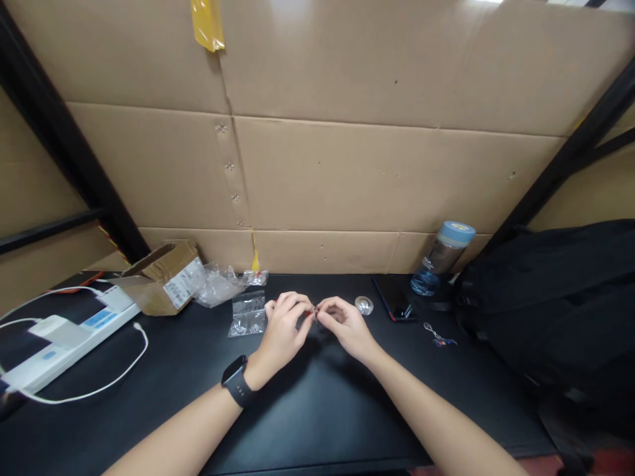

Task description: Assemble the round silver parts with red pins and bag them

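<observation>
My left hand [286, 322], with a black watch on its wrist, is closed with curled fingers above the middle of the black table. My right hand [347, 325] faces it, thumb and forefinger pinched together. Between the fingertips of both hands is a small, thin item [314, 313] with a bit of red; it is too small and too covered to name. Just beyond my right hand lies a small round silvery disc or roll [364, 305]. A clear plastic bag [248, 313] lies flat to the left of my left hand.
On the left are a white power strip [79, 354] with chargers and cables, an opened cardboard box [166, 277] and crumpled clear plastic [218, 285]. To the right are a dark phone [395, 299], a charm on a loop [440, 338], a blue-lidded bottle [441, 259] and a black backpack [555, 317].
</observation>
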A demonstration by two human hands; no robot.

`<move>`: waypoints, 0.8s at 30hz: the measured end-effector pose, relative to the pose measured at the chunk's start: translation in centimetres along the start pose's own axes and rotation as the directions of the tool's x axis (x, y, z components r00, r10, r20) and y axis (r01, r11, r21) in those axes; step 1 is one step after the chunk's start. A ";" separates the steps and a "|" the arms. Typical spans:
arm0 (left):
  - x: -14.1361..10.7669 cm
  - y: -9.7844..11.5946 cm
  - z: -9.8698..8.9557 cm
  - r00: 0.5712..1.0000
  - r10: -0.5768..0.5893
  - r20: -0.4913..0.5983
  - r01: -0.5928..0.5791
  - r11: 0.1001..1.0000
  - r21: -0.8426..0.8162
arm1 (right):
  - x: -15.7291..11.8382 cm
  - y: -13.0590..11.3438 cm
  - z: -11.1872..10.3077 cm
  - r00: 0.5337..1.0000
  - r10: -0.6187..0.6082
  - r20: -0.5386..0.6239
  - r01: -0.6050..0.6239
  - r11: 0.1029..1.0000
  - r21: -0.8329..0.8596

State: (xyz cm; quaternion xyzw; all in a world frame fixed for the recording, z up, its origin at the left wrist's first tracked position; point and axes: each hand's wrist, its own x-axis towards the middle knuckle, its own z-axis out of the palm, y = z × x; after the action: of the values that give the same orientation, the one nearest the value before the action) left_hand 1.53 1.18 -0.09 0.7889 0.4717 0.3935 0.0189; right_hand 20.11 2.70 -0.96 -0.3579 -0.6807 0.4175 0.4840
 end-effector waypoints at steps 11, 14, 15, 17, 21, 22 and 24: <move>0.3 -0.4 -0.4 0.998 -0.047 0.053 0.049 0.998 -0.043 | 0.1 -0.4 -1.0 0.993 -0.084 0.078 0.108 0.918 -0.382; -0.1 -0.5 0.1 0.987 0.023 0.162 -0.017 0.999 -0.036 | 0.3 -0.3 -1.6 0.992 -0.081 0.099 0.115 0.902 -0.417; -0.2 -0.5 0.4 0.979 0.040 0.198 -0.035 0.999 -0.026 | 0.3 -0.3 -1.8 0.991 -0.085 0.106 0.121 0.906 -0.406; -0.6 -0.4 1.0 0.968 0.053 0.247 -0.052 0.999 -0.014 | 0.4 -0.3 -2.0 0.991 -0.090 0.102 0.124 0.910 -0.396; -0.6 -0.9 1.1 0.963 0.065 0.261 -0.075 0.997 0.027 | 0.5 0.0 -2.5 0.991 -0.067 0.120 0.121 0.838 -0.532; -0.4 -1.3 0.8 0.968 0.057 0.244 -0.073 0.996 0.056 | 0.6 0.2 -2.9 0.988 -0.054 0.146 0.129 0.808 -0.574; 0.0 -2.6 0.0 0.977 0.029 0.212 -0.058 0.990 0.130 | 0.8 0.5 -4.0 0.984 -0.035 0.175 0.141 0.751 -0.645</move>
State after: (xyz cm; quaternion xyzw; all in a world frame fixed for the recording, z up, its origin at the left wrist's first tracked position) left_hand -0.39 2.66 -1.14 0.8357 0.4751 0.2755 0.0065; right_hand 23.75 4.45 -0.40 -0.4391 -0.8345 0.1558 0.2942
